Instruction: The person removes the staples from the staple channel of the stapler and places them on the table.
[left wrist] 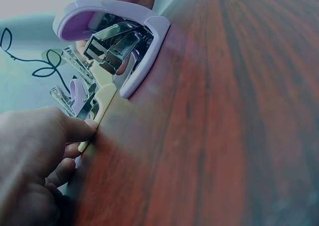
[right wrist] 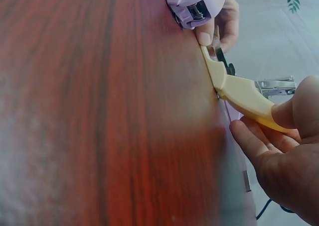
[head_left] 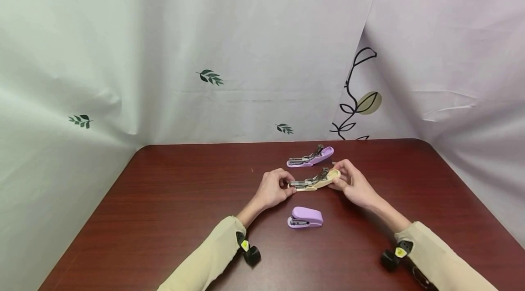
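A cream stapler (head_left: 315, 188) lies opened out flat between both hands, its metal magazine and spring parts exposed. My left hand (head_left: 271, 188) pinches the base's front end between thumb and fingers, also seen in the left wrist view. At the other end, my right hand (head_left: 356, 187) grips the raised cover; in the right wrist view its thumb is on one side of the cream cover (right wrist: 244, 95) and its fingers on the other. Behind the hands lies an opened-out purple stapler (head_left: 321, 157). Nearer the person stands a folded purple stapler (head_left: 309, 216), touched by neither hand.
All three staplers are on a dark red-brown wooden table (head_left: 184, 181). A pale curtain (head_left: 262, 54) printed with leaves hangs behind the table's far edge. Each wrist wears a small black camera. A small dark piece (right wrist: 247, 181) shows near the table edge in the right wrist view.
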Demonstrator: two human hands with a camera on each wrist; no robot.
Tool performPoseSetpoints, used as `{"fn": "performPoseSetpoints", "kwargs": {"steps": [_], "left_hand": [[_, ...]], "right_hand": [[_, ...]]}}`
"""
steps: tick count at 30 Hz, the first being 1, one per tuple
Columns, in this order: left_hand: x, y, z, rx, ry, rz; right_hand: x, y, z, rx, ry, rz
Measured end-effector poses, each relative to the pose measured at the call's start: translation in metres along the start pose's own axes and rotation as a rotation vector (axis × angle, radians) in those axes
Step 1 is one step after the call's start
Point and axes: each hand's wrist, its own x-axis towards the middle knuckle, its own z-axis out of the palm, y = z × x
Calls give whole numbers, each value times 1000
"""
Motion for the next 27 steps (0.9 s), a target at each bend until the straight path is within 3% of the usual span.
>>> {"fn": "performPoseSetpoints", "kwargs": {"steps": [4,7,11,13,15,18,21,24,27], "left_hand": [[-1,-1,0,0,0,-10],[-2,-1,0,1,-7,-19],[-2,-2,1,0,-15,-16],[-2,-1,0,-6,-8,-10],[-2,-1,-1,-6,2,-6],[-2,-1,-2,-3,12,-4],[-2,-1,-1,-4,8,2],[-1,0,-1,-8,-1,6],[0,1,-2,-7,-2,5]], "right_hand": [[-1,3,0,-48,5,-6],[-4,3,-1,-222,53,-60],[-7,-6,0,-511,244,-258],[-6,-15,4,-583,328,-363],[-4,-23,9,-597,340,-417],[-3,-32,21,-526,226,-344],[-2,-35,34,-433,103,-166],[0,-34,46,-379,34,-31],[2,-33,55,-346,-8,32]]}}
